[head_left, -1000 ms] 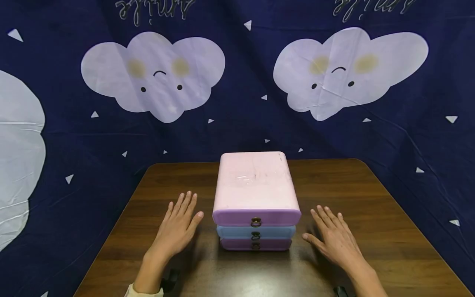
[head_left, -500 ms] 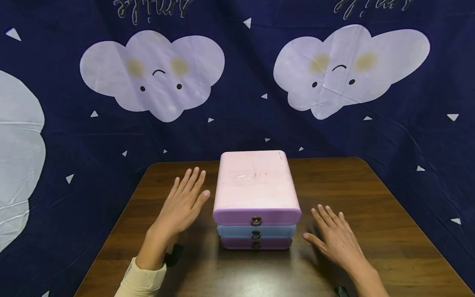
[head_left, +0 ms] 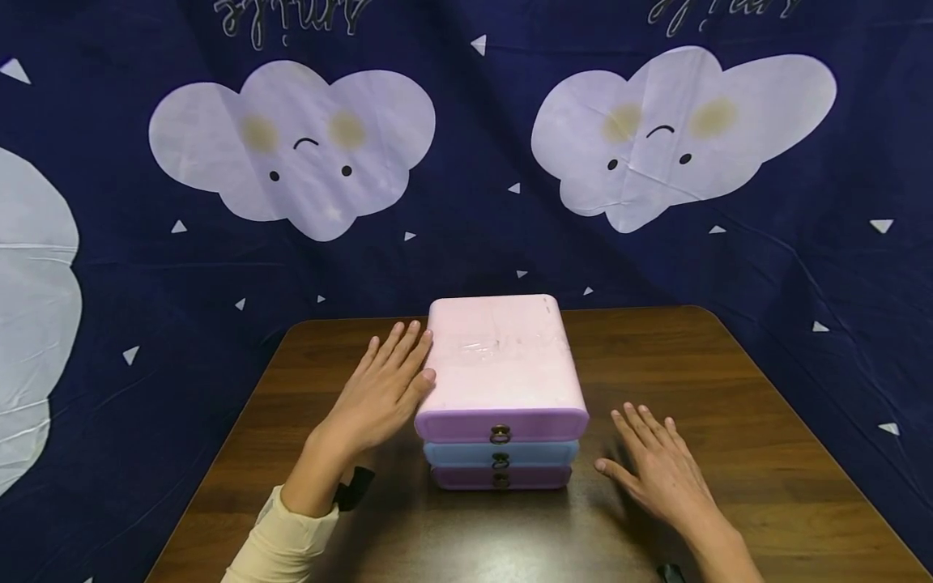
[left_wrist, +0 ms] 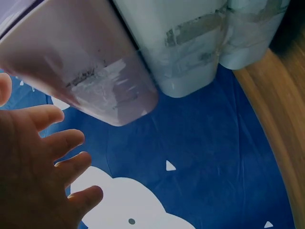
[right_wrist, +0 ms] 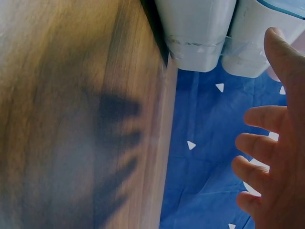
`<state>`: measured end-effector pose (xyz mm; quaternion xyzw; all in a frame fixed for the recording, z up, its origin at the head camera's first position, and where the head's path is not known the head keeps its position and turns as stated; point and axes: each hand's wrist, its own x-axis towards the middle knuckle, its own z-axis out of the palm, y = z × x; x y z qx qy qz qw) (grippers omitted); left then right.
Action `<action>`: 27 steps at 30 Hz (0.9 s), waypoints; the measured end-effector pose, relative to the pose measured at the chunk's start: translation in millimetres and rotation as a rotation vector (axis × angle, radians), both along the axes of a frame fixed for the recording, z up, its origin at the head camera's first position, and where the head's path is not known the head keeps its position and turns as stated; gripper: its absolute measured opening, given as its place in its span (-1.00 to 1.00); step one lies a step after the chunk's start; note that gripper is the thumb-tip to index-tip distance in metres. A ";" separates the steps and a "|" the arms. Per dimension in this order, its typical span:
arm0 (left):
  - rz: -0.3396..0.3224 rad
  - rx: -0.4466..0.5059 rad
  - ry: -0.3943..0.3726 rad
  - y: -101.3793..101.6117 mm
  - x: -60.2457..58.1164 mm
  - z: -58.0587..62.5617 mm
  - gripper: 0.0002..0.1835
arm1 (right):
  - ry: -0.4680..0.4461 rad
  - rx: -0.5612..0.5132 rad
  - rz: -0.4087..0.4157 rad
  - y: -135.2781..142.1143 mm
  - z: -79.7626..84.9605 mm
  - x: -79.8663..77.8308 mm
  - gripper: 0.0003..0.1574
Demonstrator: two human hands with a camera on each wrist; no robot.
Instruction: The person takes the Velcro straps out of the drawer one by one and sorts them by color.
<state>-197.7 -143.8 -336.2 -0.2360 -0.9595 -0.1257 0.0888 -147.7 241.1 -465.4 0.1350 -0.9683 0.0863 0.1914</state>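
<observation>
A small chest of three stacked drawers point(head_left: 503, 356) stands mid-table, with a pale pink top. Its fronts are purple, blue and purple from top to bottom, each with a small ring pull. At the chest's upper left edge is my left hand point(head_left: 379, 397), fingers straight and holding nothing; whether it touches the side, I cannot tell. In the left wrist view the fingertips appear just off the pink drawer unit point(left_wrist: 90, 71), whose side has clear tape on it. My right hand point(head_left: 659, 470) is to the right of the chest, fingers extended, apart from it and holding nothing.
The brown wooden table point(head_left: 656, 356) has rounded far corners. Behind it hangs a dark blue cloth point(head_left: 481, 219) with clouds and small white triangles. Dark wrist straps point(head_left: 355, 488) show near the forearms.
My left hand has risen from the table's left side and moved right and away from me, up to the chest's edge. The right hand and the chest stay in place.
</observation>
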 end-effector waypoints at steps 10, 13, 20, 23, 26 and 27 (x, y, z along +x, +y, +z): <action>-0.019 -0.008 -0.032 2.7 -2.8 -2.8 -0.38 | -0.017 -0.009 -0.005 -3.1 0.4 3.1 -0.05; -0.021 0.000 -0.032 3.3 -3.4 -3.5 -0.38 | -0.017 -0.009 -0.010 -3.6 -0.9 3.9 -0.05; -0.019 0.007 -0.033 3.9 -3.0 -3.9 -0.38 | -0.057 -0.027 -0.019 -8.3 -6.6 10.6 -0.04; -0.018 0.008 -0.034 3.8 -2.8 -3.9 -0.38 | -0.048 -0.038 -0.012 -13.2 -10.5 17.2 -0.05; -0.018 0.010 -0.038 3.7 -2.8 -4.0 -0.38 | -0.025 -0.037 0.000 -19.3 -15.4 25.9 -0.05; -0.019 0.010 -0.038 3.6 -2.9 -4.1 -0.38 | -0.020 -0.037 0.001 -21.5 -17.1 29.2 -0.05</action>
